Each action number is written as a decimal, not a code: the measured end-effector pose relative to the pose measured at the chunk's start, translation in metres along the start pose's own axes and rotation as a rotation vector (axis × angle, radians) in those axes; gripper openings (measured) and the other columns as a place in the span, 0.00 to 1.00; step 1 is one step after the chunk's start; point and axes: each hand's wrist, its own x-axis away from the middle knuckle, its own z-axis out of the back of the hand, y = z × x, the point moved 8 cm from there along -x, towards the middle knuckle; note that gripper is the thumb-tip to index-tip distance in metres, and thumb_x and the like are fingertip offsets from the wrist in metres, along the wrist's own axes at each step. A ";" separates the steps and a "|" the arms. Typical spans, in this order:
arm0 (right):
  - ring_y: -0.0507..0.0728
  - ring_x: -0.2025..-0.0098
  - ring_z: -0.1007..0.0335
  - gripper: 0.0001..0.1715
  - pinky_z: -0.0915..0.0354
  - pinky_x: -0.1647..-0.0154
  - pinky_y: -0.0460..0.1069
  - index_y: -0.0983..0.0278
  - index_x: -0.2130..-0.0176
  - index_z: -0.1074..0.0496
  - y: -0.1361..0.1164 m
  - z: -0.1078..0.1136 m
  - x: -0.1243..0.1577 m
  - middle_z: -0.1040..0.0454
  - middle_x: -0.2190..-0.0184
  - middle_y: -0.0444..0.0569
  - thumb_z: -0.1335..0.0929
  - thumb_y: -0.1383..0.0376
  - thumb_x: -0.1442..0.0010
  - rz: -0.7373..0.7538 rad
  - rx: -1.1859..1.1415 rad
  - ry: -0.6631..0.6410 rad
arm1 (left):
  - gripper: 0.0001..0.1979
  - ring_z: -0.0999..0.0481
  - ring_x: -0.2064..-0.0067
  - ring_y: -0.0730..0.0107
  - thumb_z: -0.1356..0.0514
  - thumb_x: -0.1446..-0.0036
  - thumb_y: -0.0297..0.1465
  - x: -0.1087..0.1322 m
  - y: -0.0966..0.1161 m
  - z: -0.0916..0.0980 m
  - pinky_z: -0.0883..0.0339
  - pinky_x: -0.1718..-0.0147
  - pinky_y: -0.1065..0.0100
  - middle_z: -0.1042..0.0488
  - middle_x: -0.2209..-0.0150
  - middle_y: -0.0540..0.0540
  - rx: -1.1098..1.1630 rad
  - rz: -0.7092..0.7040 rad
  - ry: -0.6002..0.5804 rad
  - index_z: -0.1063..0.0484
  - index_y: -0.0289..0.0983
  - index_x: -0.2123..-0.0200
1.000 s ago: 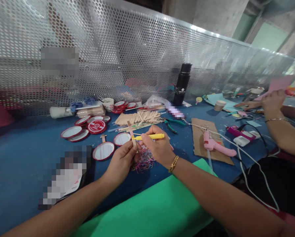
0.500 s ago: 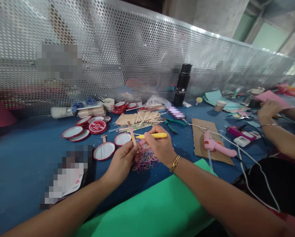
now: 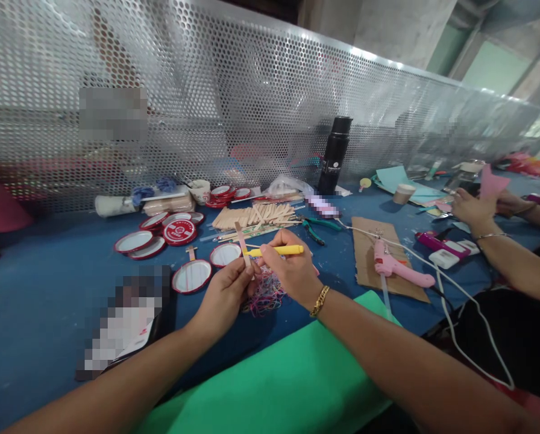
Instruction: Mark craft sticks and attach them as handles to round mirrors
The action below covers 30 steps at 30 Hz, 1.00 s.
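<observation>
Upright between the fingers of my left hand is a wooden craft stick, coloured pink and yellow along part of its length. My right hand is closed around a yellow marker, held nearly level. The marker's tip meets the stick or lies right beside it. Below both hands spreads a tangle of multicoloured thread. Two red-rimmed jar lids lie left of my hands, and a short coloured stick pokes out above the nearer one.
Behind my hands lie a pile of craft sticks, more lids and green pliers. A black bottle stands by the perforated metal screen. On cardboard to the right rests a pink glue gun. Another person's hands hold pink paper.
The yellow marker has shifted slightly left, bringing its tip to the stick. My left hand is nearly unmoved. At right, the other person's hands have moved and folded or turned the pink paper.
</observation>
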 end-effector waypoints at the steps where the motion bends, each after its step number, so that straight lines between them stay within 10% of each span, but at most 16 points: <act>1: 0.53 0.75 0.28 0.12 0.33 0.67 0.49 0.58 0.74 0.36 -0.001 -0.001 0.000 0.26 0.80 0.39 0.32 0.61 0.41 0.004 0.006 -0.006 | 0.20 0.45 0.79 0.76 0.40 0.42 0.48 0.000 0.000 0.000 0.54 0.80 0.71 0.38 0.80 0.54 -0.002 -0.001 0.001 0.35 0.39 0.74; 30: 0.54 0.74 0.28 0.12 0.33 0.68 0.49 0.58 0.74 0.36 0.000 0.004 0.000 0.25 0.79 0.41 0.32 0.60 0.41 -0.001 0.015 0.033 | 0.19 0.45 0.79 0.76 0.39 0.42 0.48 0.000 0.001 0.001 0.53 0.80 0.72 0.38 0.80 0.55 -0.009 0.000 0.015 0.34 0.38 0.73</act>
